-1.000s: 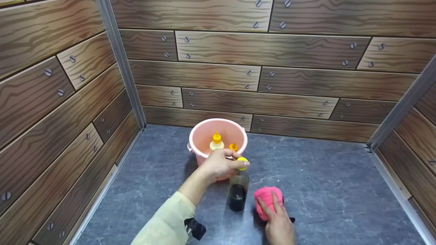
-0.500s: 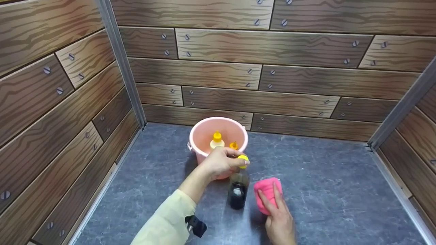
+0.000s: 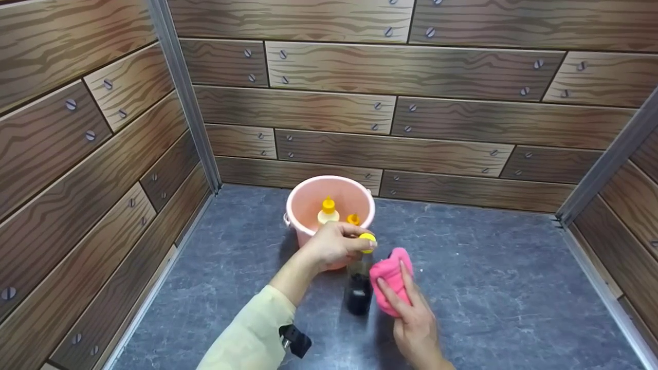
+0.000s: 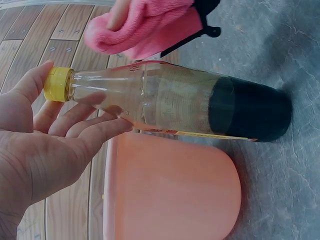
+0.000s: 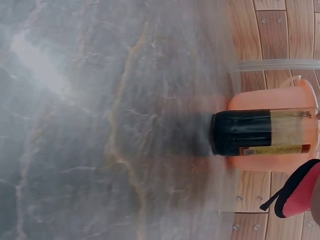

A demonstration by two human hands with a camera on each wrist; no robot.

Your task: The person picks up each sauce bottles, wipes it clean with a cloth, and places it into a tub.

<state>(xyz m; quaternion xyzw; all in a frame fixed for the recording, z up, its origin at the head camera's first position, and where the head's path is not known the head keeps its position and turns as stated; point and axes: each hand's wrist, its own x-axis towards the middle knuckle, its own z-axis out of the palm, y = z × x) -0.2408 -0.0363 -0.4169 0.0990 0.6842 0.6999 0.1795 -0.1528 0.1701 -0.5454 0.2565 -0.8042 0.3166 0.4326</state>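
A clear bottle (image 3: 359, 295) with dark liquid in its lower part stands upright on the grey marbled table. My left hand (image 3: 329, 249) pinches its yellow cap (image 4: 57, 84) between thumb and fingers. In the left wrist view the other fingers lie along the bottle's neck and shoulder. My right hand (image 3: 417, 329) holds a folded pink cloth (image 3: 388, 288) with black trim and a small black loop. The cloth is just right of the bottle and overlaps its side in the head view. In the right wrist view, only a corner of the cloth (image 5: 300, 195) shows.
Behind the bottle stands a pink bucket (image 3: 294, 218). Inside it are a bottle with a yellow nozzle cap (image 3: 328, 206) and another with an orange nozzle cap (image 3: 353, 220). Wood-patterned walls (image 3: 329, 113) enclose the table at the back and sides.
My right hand has raised the pink cloth off the table and brought it forward and left to the bottle's side. The left hand stays on the cap, and the bottle has barely moved.
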